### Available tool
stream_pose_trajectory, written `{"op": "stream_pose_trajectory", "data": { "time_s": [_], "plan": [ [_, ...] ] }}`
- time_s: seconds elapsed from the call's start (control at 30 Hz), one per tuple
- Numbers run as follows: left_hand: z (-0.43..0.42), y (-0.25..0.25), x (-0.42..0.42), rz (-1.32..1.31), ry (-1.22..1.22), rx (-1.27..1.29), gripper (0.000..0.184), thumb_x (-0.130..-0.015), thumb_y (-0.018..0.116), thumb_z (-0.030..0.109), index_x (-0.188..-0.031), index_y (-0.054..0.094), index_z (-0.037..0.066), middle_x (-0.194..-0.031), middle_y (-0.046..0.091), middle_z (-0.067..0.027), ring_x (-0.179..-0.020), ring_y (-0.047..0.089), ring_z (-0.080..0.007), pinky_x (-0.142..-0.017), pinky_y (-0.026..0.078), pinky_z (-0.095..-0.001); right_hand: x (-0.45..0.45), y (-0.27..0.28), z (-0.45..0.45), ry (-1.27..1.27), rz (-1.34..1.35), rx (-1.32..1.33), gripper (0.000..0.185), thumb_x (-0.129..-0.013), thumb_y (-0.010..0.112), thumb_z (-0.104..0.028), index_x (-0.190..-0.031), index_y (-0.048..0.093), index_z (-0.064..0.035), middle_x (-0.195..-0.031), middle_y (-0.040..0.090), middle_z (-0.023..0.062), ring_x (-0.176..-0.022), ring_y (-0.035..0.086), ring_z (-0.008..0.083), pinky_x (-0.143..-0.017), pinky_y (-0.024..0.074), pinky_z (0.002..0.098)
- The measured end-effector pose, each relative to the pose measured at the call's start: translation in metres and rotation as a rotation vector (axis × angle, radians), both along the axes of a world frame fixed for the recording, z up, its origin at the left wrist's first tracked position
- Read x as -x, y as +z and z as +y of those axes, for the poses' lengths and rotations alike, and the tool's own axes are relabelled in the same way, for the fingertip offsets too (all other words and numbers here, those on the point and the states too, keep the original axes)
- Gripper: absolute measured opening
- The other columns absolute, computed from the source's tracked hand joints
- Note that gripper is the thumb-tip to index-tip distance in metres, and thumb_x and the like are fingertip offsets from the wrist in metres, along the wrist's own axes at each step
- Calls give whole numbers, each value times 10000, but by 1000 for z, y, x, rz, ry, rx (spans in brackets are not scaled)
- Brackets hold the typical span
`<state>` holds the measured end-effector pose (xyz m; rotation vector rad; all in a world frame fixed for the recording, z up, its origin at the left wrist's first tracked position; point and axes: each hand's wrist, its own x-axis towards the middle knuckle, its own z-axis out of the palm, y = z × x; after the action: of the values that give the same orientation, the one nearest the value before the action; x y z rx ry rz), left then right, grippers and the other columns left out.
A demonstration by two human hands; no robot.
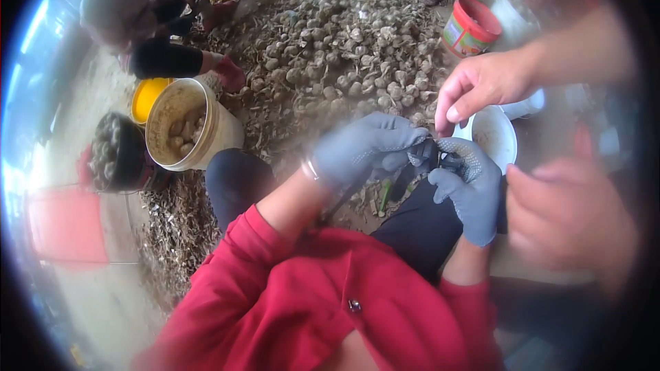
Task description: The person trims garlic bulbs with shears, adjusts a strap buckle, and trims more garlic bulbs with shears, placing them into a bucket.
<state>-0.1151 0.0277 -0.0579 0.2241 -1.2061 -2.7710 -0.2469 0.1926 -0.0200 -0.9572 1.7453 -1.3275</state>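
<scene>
My left hand (371, 148), in a grey dotted glove, is closed with its fingertips pressed together in front of my chest. Facing it, my right hand (473, 182) wears a matching glove, with curled fingers around a small dark object (447, 161). Both hands meet at this object, whose kind I cannot make out. Just above my right hand is another person's bare hand (485, 89), fingers pointing down. That person's second hand (570, 206) is blurred at the right. Beyond my hands lies a large heap of garlic bulbs (330, 62).
On the left stand a cream bucket (223, 134) with bulbs inside, a yellow bucket (142, 99) and a dark filled container (127, 158). A white bucket (507, 139) is beside my right hand, a red bucket (474, 20) farther back. Another person (161, 55) crouches at upper left.
</scene>
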Motion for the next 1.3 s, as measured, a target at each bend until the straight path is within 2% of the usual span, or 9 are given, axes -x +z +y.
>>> {"op": "stream_pose_trajectory", "data": {
  "time_s": [0.13, 0.23, 0.37, 0.47, 0.53, 0.77, 0.93, 1.1, 1.3],
  "plan": [
    [-8, 14, -5, -157, 30, 268, 244, -926, 580, 275, -875, 634, 43, -612, 556, -1, -464, 470, -62, -428, 349, -190, 5, -20, -11, 15, 312, 314, 416, -761, 738, -27, -1129, 544, -12, -1049, 591, 85, -920, 579, 118, -839, 490, 275],
    [-8, 15, -7, -174, 73, 315, 227, -916, 575, 255, -908, 633, 36, -631, 572, -6, -475, 501, -61, -438, 381, -182, -5, -16, -16, 67, -40, 383, 531, -758, 689, 56, -1228, 450, -6, -1152, 559, 107, -1035, 565, 161, -903, 479, 300],
    [-15, 6, -6, -169, 86, 400, 225, -922, 566, 253, -927, 623, 35, -610, 561, -1, -458, 491, -62, -430, 378, -186, -9, -21, -18, -45, -18, 330, 486, -779, 646, 79, -1228, 475, 9, -1090, 595, 102, -935, 604, 149, -818, 520, 292],
    [-4, 20, -6, -93, 160, 336, 239, -939, 554, 207, -1120, 570, 52, -724, 587, 15, -539, 501, -24, -446, 368, -169, -16, 0, -22, -87, -222, 273, 417, -795, 622, 68, -1199, 529, 20, -986, 634, 75, -806, 632, 122, -699, 528, 237],
    [-1, 16, -4, -26, 163, 384, 318, -943, 566, 165, -1242, 506, 76, -860, 603, 21, -610, 513, -6, -491, 394, -157, -13, -5, -21, -88, -42, 261, 409, -786, 630, 62, -1183, 551, 9, -1009, 637, 83, -843, 637, 134, -728, 523, 245],
    [-3, 8, -6, 44, 138, 407, 208, -901, 650, 119, -1066, 544, 51, -950, 622, -48, -663, 607, -79, -562, 510, -214, -12, -6, -18, -68, 427, 298, 442, -740, 670, 41, -1168, 587, -32, -1002, 628, 103, -891, 616, 188, -764, 501, 290],
    [-5, -1, -4, 136, 150, 261, 186, -918, 631, 150, -1039, 575, 21, -924, 640, -82, -668, 634, -124, -572, 532, -252, -16, 7, -11, -55, -6, 312, 427, -810, 611, 105, -1218, 538, 0, -890, 565, 21, -749, 541, 49, -667, 462, 197],
    [1, -7, 0, 188, 79, 272, 217, -931, 615, 158, -1082, 603, 2, -930, 648, -84, -700, 642, -130, -589, 539, -257, -18, 3, -12, -116, -161, 376, 395, -817, 594, 98, -1199, 540, 9, -890, 578, 25, -765, 561, 60, -686, 482, 206],
    [6, 3, 2, 155, 142, 366, 573, -836, 663, 24, -1346, 403, 38, -1326, 495, -117, -1091, 592, -203, -807, 562, -340, -14, -5, -14, -242, -283, 418, 350, -835, 584, 68, -1178, 546, 12, -912, 596, 34, -784, 581, 74, -709, 504, 223]
  ]
}}
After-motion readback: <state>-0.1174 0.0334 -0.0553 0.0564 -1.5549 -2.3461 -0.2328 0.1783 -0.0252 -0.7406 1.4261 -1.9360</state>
